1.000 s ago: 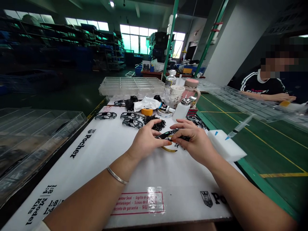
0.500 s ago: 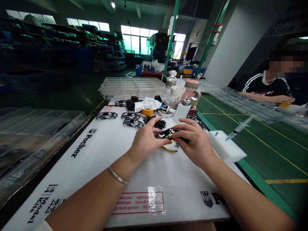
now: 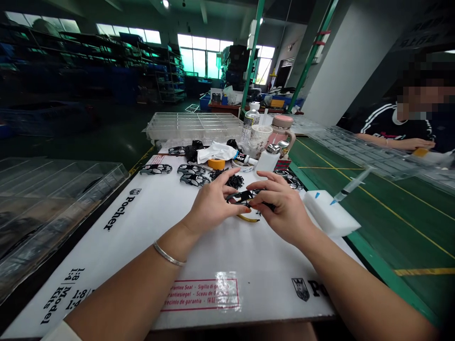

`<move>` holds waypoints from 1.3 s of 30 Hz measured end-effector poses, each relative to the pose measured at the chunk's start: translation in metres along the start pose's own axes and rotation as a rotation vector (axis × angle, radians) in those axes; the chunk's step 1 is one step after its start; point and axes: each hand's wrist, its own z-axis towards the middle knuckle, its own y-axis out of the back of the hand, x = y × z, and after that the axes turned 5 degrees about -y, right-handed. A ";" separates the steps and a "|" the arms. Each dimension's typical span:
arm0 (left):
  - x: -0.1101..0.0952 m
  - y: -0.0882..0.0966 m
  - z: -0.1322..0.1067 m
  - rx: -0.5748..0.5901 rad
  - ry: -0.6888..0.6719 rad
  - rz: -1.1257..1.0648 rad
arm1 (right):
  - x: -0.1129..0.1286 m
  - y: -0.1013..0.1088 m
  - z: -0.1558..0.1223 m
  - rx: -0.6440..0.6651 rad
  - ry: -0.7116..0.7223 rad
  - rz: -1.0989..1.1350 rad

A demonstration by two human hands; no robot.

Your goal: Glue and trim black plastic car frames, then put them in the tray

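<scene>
The black frame part [image 3: 244,195] is held just above the desk [image 3: 149,213], between our two hands. Our left hand [image 3: 208,201] is partly closed, thumb in front and fingers behind, gripping its left end. Our right hand [image 3: 286,204] has its fingers curled over the right side, thumb and forefinger nearly together near the middle; we cannot tell whether they also pinch a smaller piece. Below the part we see a curved yellow item [image 3: 248,219], and just behind our left fingertips, a heap of small black pieces [image 3: 232,180]. Beside our right hand, a syringe [image 3: 350,188] stands tilted in a white foam block [image 3: 334,219].
</scene>
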 end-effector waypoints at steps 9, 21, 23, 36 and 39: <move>-0.003 -0.004 -0.003 -0.134 -0.001 0.023 | 0.003 -0.011 0.000 -0.154 -0.007 -0.031; 0.000 0.002 0.002 -0.045 0.143 -0.204 | -0.006 -0.003 0.000 -0.076 0.006 0.020; 0.001 0.002 0.003 -0.046 0.135 -0.204 | -0.006 -0.003 0.001 -0.080 0.020 0.008; -0.002 -0.004 -0.001 -0.104 0.066 -0.102 | 0.006 -0.011 0.003 -0.189 0.115 -0.030; -0.003 -0.005 -0.003 -0.152 0.049 -0.110 | 0.007 -0.011 0.006 -0.237 0.120 -0.019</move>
